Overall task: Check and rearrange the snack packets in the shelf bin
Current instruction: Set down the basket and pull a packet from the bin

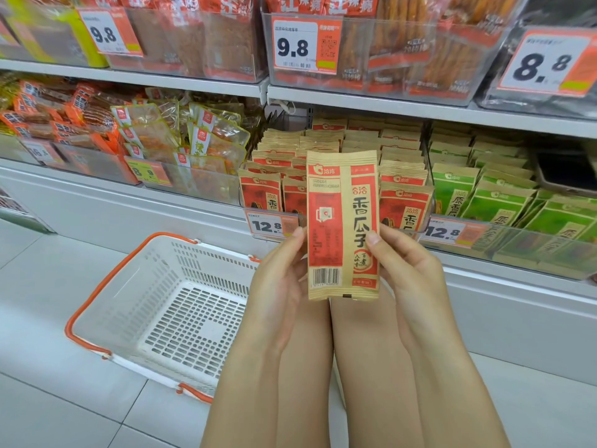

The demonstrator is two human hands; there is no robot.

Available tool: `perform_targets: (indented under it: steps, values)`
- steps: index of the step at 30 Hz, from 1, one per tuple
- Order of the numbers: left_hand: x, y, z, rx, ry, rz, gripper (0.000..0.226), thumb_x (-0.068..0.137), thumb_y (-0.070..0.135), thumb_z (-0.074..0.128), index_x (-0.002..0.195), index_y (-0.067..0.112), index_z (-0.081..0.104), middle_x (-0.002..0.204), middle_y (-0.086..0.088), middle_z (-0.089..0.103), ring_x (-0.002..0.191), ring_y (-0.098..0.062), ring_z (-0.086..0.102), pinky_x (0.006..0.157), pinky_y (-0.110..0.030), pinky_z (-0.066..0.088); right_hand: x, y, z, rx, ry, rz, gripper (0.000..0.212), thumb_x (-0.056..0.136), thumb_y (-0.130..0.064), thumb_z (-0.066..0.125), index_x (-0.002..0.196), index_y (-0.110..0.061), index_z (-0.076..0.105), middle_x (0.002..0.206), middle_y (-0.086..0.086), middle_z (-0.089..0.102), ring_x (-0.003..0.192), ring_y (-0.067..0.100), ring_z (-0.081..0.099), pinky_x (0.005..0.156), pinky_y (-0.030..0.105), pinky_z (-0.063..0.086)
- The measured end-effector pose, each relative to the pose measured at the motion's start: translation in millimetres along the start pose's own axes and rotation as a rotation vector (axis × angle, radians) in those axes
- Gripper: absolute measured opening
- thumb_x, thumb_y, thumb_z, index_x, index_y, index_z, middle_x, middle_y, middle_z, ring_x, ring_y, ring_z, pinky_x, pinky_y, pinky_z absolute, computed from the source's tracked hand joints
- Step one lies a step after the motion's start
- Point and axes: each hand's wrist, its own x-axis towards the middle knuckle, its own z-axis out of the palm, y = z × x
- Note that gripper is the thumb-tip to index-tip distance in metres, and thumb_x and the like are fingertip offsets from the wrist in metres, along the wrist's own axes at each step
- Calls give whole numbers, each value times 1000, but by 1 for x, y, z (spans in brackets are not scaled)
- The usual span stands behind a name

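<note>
Fingers of the left hand [280, 279] and right hand [408, 270] pinch the seed packet [342, 224] upright, near the red-packet bin [420, 218]; careless reinsertion could topple neighbouring rows.

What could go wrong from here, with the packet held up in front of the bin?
The red-and-tan paper snack packet is held only at its edges by the left hand and right hand; a light grip could let it slip. Sliding it back may topple the upright packets in the clear plastic shelf bin. The green-labelled packets alongside invite misplacement.
</note>
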Motion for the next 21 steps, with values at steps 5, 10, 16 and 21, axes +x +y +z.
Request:
perform_targets:
  steps: [5,10,16,21]
  values:
    - [-2,2,1,113,1,79,40,92,31,52,123,10,66,113,-8,74,107,-23,70,89,-31,56,-1,0,1,-15,-14,-5,23,87,-11,62,108,-12,70,100,3,75,90,12,70,71,17,53]
    - [-4,1,0,93,13,66,43,88,31,56,124,9,65,115,-9,73,109,-27,69,100,-46,52,-3,-2,-1,-24,-26,-2,21,86,-12,62,106,-14,70,99,2,75,91,13,70,72,18,53]
    - [-3,1,0,93,41,51,42,87,31,56,121,9,67,113,-11,74,108,-30,69,97,-47,54,-3,-3,-1,-23,-25,14,29,80,-20,65,108,-13,70,101,2,75,96,17,70,76,21,54]
    - [-1,-1,0,90,37,44,40,87,32,57,117,8,69,107,-11,75,100,-28,72,87,-40,58,-4,-10,3,30,-14,37,40,73,-33,64,109,-15,69,99,3,75,85,11,69,68,17,52]
